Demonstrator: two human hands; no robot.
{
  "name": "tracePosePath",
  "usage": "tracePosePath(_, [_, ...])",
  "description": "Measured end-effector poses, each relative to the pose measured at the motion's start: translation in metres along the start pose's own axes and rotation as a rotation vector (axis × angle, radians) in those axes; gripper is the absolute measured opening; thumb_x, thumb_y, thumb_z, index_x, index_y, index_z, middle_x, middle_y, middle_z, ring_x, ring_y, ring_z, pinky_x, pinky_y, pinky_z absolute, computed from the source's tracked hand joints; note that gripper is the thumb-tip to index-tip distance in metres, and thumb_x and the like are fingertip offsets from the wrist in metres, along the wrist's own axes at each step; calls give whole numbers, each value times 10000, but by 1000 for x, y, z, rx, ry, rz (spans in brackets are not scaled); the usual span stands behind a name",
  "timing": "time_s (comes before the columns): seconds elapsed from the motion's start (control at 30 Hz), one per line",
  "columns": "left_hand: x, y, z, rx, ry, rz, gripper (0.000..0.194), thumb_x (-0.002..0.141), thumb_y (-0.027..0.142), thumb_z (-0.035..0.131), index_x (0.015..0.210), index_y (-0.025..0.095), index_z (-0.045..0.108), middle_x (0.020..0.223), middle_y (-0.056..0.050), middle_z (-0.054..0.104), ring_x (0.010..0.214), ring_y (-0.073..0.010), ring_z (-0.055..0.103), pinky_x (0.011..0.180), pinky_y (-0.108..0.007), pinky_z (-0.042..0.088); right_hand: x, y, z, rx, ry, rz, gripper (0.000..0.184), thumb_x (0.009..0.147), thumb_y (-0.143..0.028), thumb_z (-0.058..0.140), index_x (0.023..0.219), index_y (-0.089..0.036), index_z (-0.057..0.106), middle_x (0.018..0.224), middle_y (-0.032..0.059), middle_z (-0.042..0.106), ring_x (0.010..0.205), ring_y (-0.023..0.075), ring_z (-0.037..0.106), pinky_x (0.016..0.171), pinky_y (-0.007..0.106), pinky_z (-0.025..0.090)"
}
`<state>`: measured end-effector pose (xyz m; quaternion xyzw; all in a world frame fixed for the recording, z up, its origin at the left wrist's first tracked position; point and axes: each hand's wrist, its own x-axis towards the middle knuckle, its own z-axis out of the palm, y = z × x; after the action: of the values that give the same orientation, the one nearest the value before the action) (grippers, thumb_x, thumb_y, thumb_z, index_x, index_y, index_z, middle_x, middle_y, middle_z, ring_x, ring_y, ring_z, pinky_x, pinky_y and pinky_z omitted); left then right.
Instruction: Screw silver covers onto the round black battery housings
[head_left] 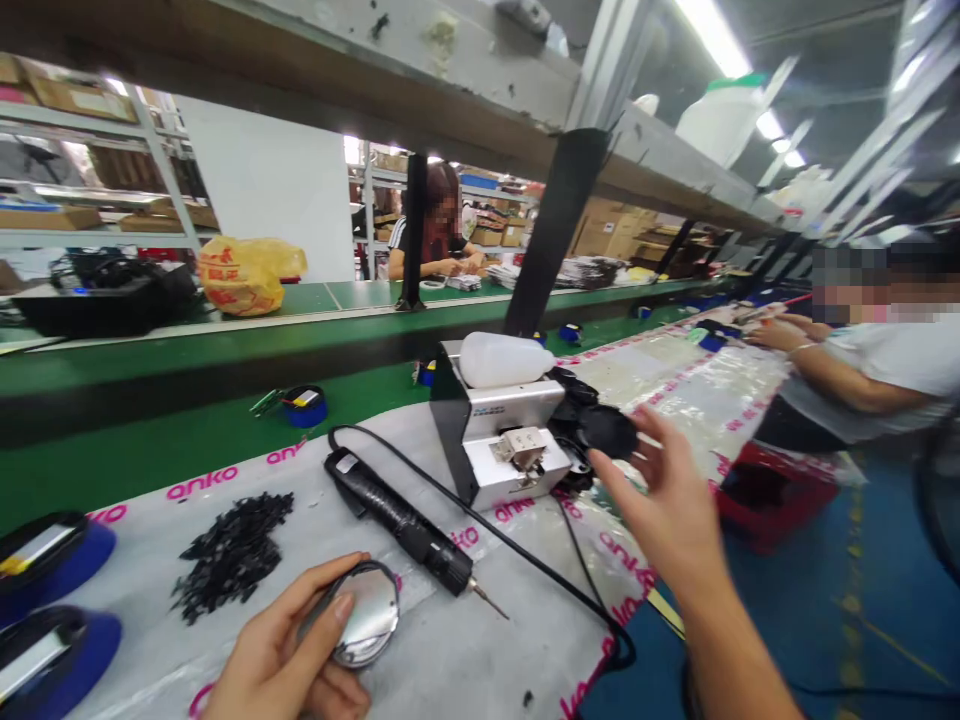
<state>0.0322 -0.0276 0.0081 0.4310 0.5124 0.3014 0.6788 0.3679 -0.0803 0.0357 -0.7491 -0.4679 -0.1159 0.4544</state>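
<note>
In my left hand (292,645) is a round, shiny silver disc-shaped part (371,615) with a dark rim, gripped between thumb and fingers. My right hand (671,490) reaches to the right side of a silver screw feeder (517,430). Its thumb and fingertips are at the edge of a round black cover (609,432), which looks pinched between them, slightly blurred. More black parts (574,390) are heaped behind that cover, partly hidden by the feeder. Between my hands lies a black electric screwdriver (405,525), its bit pointing toward the lower right.
A pile of small black pieces (236,545) lies left of the screwdriver. Blue-and-black round units (52,570) stand at the left edge. A white bottle (502,360) lies on the feeder. A cable (525,555) crosses the plastic-covered bench. Co-workers sit opposite and at right.
</note>
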Motion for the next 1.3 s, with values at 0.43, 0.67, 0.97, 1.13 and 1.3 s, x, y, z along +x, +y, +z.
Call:
tracePosePath(0.43, [-1,-4,0,-59,-126,-7,673,804,526,730,1306,124,530,493,-9,713,458,-201,716,441,-208,535,-120,-105,60,95,-674,-662,500,921,-66,402,1403,-193,443,1451,169,559,1244,258,630,900,350,615])
tracePosePath(0.67, [-2,-5,-1,-87,-173,-14,581,831,506,702,1266,152,552,511,0,704,470,-194,721,453,-204,537,-100,-110,50,186,-683,-488,368,1021,-290,452,1380,-272,534,1345,78,661,1203,197,660,942,267,571])
tracePosePath(0.97, [-3,-7,-3,-89,-199,-14,488,870,517,648,1207,195,503,519,40,645,390,-143,630,350,-166,464,-104,-102,39,367,-900,-186,495,957,-342,595,1422,-363,426,1422,66,584,1260,235,618,988,332,565])
tracePosePath(1.13, [1,-4,-10,5,-204,-19,344,858,406,659,1097,213,505,614,50,636,322,-61,511,259,-91,284,-110,-87,41,449,-699,-312,514,920,-242,655,1395,-359,498,1437,61,523,1326,239,551,1070,312,499])
tracePosePath(1.3, [1,-3,-10,-65,-185,-16,421,772,420,723,1042,199,487,616,57,623,372,-88,582,309,-124,407,-114,-87,42,634,-635,-347,557,885,-66,635,1371,-308,511,1429,84,499,1324,245,548,1069,328,510])
